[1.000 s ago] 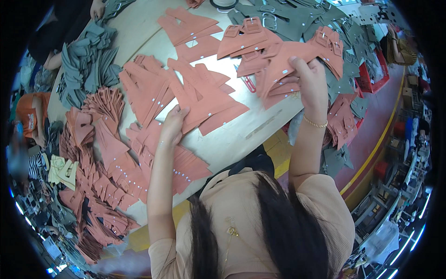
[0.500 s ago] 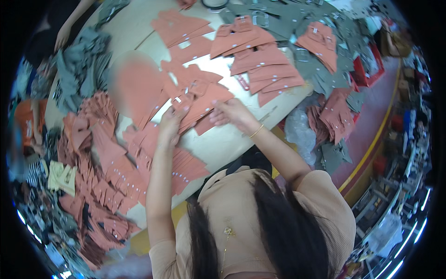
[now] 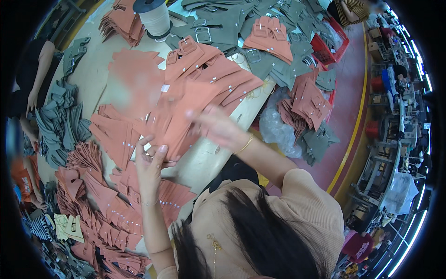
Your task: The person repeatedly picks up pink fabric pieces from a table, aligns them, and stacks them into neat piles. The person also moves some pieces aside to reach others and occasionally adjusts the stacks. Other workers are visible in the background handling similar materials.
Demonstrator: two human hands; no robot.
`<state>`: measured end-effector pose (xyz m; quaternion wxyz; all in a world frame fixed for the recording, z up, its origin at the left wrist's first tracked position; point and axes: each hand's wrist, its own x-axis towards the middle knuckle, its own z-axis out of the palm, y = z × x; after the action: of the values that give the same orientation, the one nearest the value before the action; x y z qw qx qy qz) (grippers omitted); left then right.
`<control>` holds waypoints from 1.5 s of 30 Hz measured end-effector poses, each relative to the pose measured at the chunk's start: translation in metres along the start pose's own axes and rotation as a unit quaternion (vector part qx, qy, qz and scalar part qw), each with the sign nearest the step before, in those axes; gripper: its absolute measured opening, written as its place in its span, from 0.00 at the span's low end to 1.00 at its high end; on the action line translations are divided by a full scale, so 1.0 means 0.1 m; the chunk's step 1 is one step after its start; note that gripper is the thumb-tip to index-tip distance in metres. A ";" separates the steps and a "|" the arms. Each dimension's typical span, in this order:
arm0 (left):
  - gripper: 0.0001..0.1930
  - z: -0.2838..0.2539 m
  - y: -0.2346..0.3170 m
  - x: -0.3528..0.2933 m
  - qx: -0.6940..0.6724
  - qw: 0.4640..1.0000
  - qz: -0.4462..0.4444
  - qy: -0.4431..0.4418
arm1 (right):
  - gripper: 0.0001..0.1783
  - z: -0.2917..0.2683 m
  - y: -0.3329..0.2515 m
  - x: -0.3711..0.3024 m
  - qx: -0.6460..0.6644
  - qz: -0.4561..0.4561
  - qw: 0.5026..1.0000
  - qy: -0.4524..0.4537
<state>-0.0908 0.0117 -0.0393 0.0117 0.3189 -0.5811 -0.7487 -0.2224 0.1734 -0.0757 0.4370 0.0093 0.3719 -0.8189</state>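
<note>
My left hand (image 3: 152, 163) is over the near side of the table, its fingers spread and nothing plainly held. A ring shows on one finger. Just beyond it lies a coral fabric piece (image 3: 179, 109), partly smeared, with a small white label at its upper edge. My right hand (image 3: 216, 129) is at that piece's right side, blurred by motion, so its grip cannot be made out. Stacked coral fabric pieces with covered buckles (image 3: 188, 45) and small white stickers lie just beyond. More coral pieces (image 3: 118, 139) fan out left of the hands.
Bundled coral pieces (image 3: 109, 200) cover the near left. Grey-green pieces (image 3: 60, 121) lie at left, others (image 3: 218, 25) at the back. A white thread spool (image 3: 154, 21) stands behind. Right of the table are a red crate (image 3: 331, 44) and clear plastic (image 3: 278, 125). A co-worker's arm (image 3: 39, 79) is at left.
The view has shifted, bringing the spool into sight. My left hand has come off the coral piece and spread its fingers. My right hand has moved and is blurred.
</note>
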 end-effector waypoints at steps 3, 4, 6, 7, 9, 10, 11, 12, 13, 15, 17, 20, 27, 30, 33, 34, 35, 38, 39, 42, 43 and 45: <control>0.25 -0.02 0.10 -0.03 0.035 0.999 0.018 0.012 | 0.12 -0.28 -0.76 0.07 -0.073 -0.120 0.990 0.007; 0.24 -0.06 0.12 -0.03 0.038 0.999 0.025 0.019 | 0.13 -0.39 -0.98 0.11 -0.058 -0.180 0.981 0.040; 0.22 -0.17 0.12 -0.02 0.046 0.998 0.037 0.027 | 0.13 -0.65 -1.34 0.21 -0.016 -0.299 0.952 0.065; 0.21 -0.24 0.11 -0.01 0.042 0.998 0.036 0.036 | 0.13 -0.80 -1.49 0.26 -0.003 -0.356 0.934 0.042; 0.20 -0.42 0.06 -0.02 0.035 0.997 0.033 0.057 | 0.13 -1.13 -1.69 0.35 0.056 -0.410 0.908 0.071; 0.19 -0.50 0.03 -0.03 0.045 0.995 0.030 0.081 | 0.13 -1.29 -1.74 0.41 0.048 -0.399 0.902 0.160; 0.19 -0.60 0.01 -0.03 0.045 0.995 0.030 0.086 | 0.13 -1.46 -1.74 0.47 0.042 -0.390 0.897 0.205; 0.18 -0.69 0.00 -0.04 0.045 0.994 0.027 0.095 | 0.13 -1.62 -1.71 0.53 0.046 -0.375 0.882 0.281; 0.18 -0.77 -0.01 -0.04 0.049 0.992 0.015 0.116 | 0.13 -1.77 -1.65 0.58 0.019 -0.359 0.888 0.287; 0.17 -0.89 0.00 -0.04 0.029 0.991 0.033 0.126 | 0.14 -2.01 -1.57 0.66 -0.016 -0.314 0.879 0.360; 0.17 -1.00 -0.01 -0.07 0.032 0.982 0.007 0.188 | 0.15 -2.19 -1.60 0.74 -0.044 -0.347 0.864 0.363; 0.18 -1.21 -0.08 -0.10 0.037 0.982 0.036 0.180 | 0.17 -2.33 -1.61 0.76 -0.073 -0.321 0.857 0.396; 0.20 -1.96 -0.64 0.34 0.109 0.960 0.034 0.254 | 0.28 -2.12 -1.69 0.37 -0.211 -0.158 0.878 0.399; 0.26 -2.06 -0.80 0.52 0.308 0.893 0.088 0.315 | 0.24 -1.78 -1.59 0.19 -0.278 -0.120 0.883 0.358; 0.30 -2.02 -0.79 0.62 0.373 0.861 0.057 0.340 | 0.21 -1.35 -1.44 0.21 -0.345 -0.121 0.877 0.313; 0.31 -2.01 -0.77 0.66 0.385 0.858 0.048 0.337 | 0.20 -1.22 -1.39 0.18 -0.359 -0.119 0.871 0.315; 0.31 -1.98 -0.78 0.70 0.398 0.856 0.044 0.327 | 0.19 -1.10 -1.32 0.19 -0.388 -0.135 0.867 0.283; 0.33 -2.01 -0.80 0.80 0.390 0.867 0.041 0.307 | 0.16 -0.80 -1.07 0.25 -0.485 -0.108 0.847 0.190; 0.32 -2.04 -0.81 0.83 0.383 0.872 0.053 0.299 | 0.15 -0.71 -0.95 0.27 -0.508 -0.081 0.844 0.152; 0.28 -2.09 -0.88 0.93 0.220 0.934 0.070 0.273 | 0.16 -0.47 -0.50 0.37 -0.667 -0.017 0.744 0.027; 0.27 -2.10 -0.89 0.95 0.226 0.934 0.089 0.263 | 0.16 -0.41 -0.36 0.39 -0.729 0.025 0.684 0.007; 0.25 -2.10 -0.86 0.94 0.229 0.934 0.056 0.269 | 0.18 -0.34 -0.05 0.34 -0.816 -0.003 0.578 -0.005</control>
<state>-0.0321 -0.1782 -0.1840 0.1356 0.4691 -0.7291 -0.4796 -0.2577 0.1723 -0.1090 0.2595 -0.3560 0.8812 -0.1714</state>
